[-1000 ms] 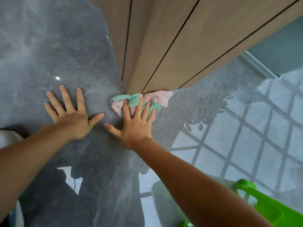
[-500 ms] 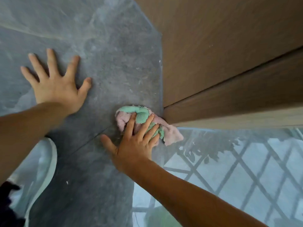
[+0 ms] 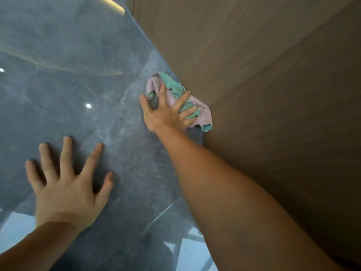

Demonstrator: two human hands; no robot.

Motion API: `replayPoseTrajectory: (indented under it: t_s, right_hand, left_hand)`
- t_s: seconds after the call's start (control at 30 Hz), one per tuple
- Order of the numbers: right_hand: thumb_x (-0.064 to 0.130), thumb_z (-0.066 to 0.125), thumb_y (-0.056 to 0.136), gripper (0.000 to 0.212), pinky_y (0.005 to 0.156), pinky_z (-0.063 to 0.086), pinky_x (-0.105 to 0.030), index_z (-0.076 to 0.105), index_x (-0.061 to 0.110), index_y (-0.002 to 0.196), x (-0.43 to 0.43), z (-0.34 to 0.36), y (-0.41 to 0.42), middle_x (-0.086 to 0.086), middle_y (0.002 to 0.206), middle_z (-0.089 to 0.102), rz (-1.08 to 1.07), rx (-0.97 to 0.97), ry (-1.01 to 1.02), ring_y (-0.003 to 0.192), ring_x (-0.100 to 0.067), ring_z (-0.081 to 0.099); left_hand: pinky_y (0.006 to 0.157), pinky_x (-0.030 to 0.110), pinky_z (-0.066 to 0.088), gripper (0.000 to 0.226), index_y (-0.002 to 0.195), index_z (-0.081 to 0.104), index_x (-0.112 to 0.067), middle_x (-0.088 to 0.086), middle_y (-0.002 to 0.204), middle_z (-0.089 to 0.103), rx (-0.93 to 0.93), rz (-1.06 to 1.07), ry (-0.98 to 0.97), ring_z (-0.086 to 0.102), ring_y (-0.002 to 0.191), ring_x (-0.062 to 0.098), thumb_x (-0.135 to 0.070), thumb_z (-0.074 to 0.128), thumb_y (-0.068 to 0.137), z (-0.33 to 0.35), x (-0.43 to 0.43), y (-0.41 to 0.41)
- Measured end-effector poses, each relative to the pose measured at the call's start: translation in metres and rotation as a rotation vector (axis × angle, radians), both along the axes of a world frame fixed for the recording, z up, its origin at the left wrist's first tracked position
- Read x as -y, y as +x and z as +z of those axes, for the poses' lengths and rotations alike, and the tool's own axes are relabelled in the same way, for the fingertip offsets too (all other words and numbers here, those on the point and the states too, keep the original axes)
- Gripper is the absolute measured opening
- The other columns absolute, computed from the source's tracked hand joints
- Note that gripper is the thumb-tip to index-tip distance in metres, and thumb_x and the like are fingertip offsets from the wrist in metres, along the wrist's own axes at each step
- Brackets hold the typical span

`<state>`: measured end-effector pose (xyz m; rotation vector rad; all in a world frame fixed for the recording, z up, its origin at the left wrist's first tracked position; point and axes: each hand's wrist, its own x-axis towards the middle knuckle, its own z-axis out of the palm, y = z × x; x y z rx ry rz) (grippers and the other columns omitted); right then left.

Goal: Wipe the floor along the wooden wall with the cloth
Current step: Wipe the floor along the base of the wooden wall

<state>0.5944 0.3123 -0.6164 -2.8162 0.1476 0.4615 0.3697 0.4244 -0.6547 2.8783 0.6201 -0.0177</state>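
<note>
Pressed flat with fingers spread, the right hand (image 3: 166,112) bears down on a crumpled pink-and-green cloth (image 3: 176,96), pinning it to the floor rather than closing around it; the thumb splays out to the side away from the wall and rests on bare floor. Bunched under and beyond the fingers, the cloth has its far edge touching the foot of the wooden wall (image 3: 263,75), right in the seam where wall meets floor (image 3: 78,94). Toward the wearer from the grip, a ragged green corner of the cloth sticks out past the little finger, just beside the wall. Well apart from the grip, on the side away from the wall and nearer the wearer, the left hand (image 3: 66,188) lies open, palm down, fingers wide, holding nothing, planted on the floor. Around the grip the floor is glossy grey stone with paler marbled veins; it mirrors small bright lights and a curved glowing strip farther out, and pale window-like patches near the wearer. A thin joint line crosses the floor beneath the right forearm. Plain brown wood grain fills the side beyond the grip, with a faint groove running across the wall. Part of the cloth is hidden under the palm, both arms are cut off by the picture's lower edge, and the whole view is somewhat blurred.
</note>
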Motion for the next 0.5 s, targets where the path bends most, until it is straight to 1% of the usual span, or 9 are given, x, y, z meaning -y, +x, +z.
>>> replayPoseTrajectory:
  t_s: [0.1,0.17,0.2,0.27,0.33,0.4,0.43,0.47,0.5]
  right_hand:
    - [0.085,0.022,0.078,0.077,0.108,-0.012,-0.068,-0.002,0.056,0.145,0.014,-0.004,-0.009,-0.011,0.162,-0.021,0.092,0.046,-0.08,0.143,-0.052,-0.013]
    - [0.08,0.024,0.082,0.074,0.11,-0.004,-0.069,0.001,0.052,0.147,0.029,-0.006,-0.034,-0.011,0.163,-0.017,0.06,0.098,-0.115,0.146,-0.046,-0.005]
    - [0.077,0.025,0.084,0.075,0.111,-0.001,-0.068,0.003,0.048,0.149,0.033,-0.008,-0.052,-0.014,0.163,-0.015,0.021,0.124,-0.117,0.146,-0.044,-0.001]
    - [0.077,0.022,0.082,0.079,0.112,0.002,-0.066,0.002,0.044,0.15,0.038,-0.01,-0.103,-0.018,0.162,-0.015,-0.06,0.118,-0.102,0.146,-0.043,0.004]
    - [0.08,0.017,0.079,0.083,0.11,0.005,-0.069,-0.007,0.043,0.15,0.04,-0.009,-0.168,-0.02,0.161,-0.016,-0.128,-0.001,-0.117,0.145,-0.048,0.005]
    - [0.083,0.019,0.077,0.085,0.106,0.008,-0.074,-0.01,0.047,0.148,0.045,-0.001,-0.233,-0.021,0.16,-0.012,-0.193,-0.104,-0.11,0.143,-0.054,0.008]
    - [0.083,0.023,0.077,0.084,0.103,0.013,-0.077,-0.004,0.048,0.149,0.048,0.007,-0.254,-0.023,0.16,-0.004,-0.233,-0.178,-0.121,0.141,-0.057,0.014]
    - [0.082,0.026,0.077,0.083,0.1,0.021,-0.078,0.006,0.047,0.149,0.046,0.009,-0.26,-0.026,0.159,0.008,-0.307,-0.212,-0.069,0.137,-0.059,0.023]
    - [0.082,0.027,0.076,0.083,0.098,0.026,-0.077,0.012,0.046,0.149,0.043,0.011,-0.255,-0.028,0.158,0.013,-0.353,-0.274,-0.037,0.134,-0.061,0.028]
  left_hand:
    - [0.116,0.068,0.005,0.075,0.153,0.03,-0.043,0.015,0.166,0.016,0.007,-0.013,0.02,0.002,0.152,0.051,-0.071,0.033,0.083,-0.001,-0.002,-0.002]
    - [0.115,0.071,0.01,0.076,0.153,0.026,-0.044,0.014,0.166,0.015,0.016,-0.018,0.013,-0.007,0.154,0.045,-0.072,0.033,0.083,-0.003,-0.003,-0.004]
    - [0.114,0.074,0.015,0.076,0.153,0.025,-0.045,0.014,0.166,0.015,0.03,-0.009,-0.011,-0.007,0.154,0.046,-0.072,0.035,0.083,-0.004,-0.005,-0.004]
    - [0.11,0.076,0.023,0.075,0.153,0.028,-0.044,0.016,0.166,0.016,0.054,0.004,-0.053,0.005,0.15,0.053,-0.071,0.037,0.083,-0.005,-0.005,-0.003]
    - [0.11,0.076,0.024,0.075,0.152,0.032,-0.04,0.019,0.166,0.013,0.039,-0.004,-0.082,0.011,0.146,0.058,-0.072,0.035,0.084,-0.004,-0.004,-0.001]
    - [0.111,0.076,0.022,0.074,0.151,0.032,-0.04,0.019,0.166,0.01,0.031,0.007,-0.096,0.011,0.145,0.06,-0.071,0.035,0.084,-0.004,-0.004,-0.003]
    - [0.111,0.076,0.023,0.075,0.152,0.03,-0.04,0.02,0.166,0.009,0.018,0.006,-0.094,0.01,0.146,0.06,-0.072,0.034,0.085,-0.006,-0.005,-0.004]
    - [0.11,0.077,0.023,0.076,0.153,0.027,-0.04,0.02,0.166,0.008,0.002,0.0,-0.097,0.009,0.146,0.059,-0.073,0.031,0.085,-0.007,-0.006,-0.005]
    - [0.11,0.076,0.024,0.078,0.154,0.024,-0.042,0.019,0.167,0.006,0.002,-0.003,-0.103,0.008,0.147,0.058,-0.074,0.031,0.084,-0.009,-0.007,-0.005]
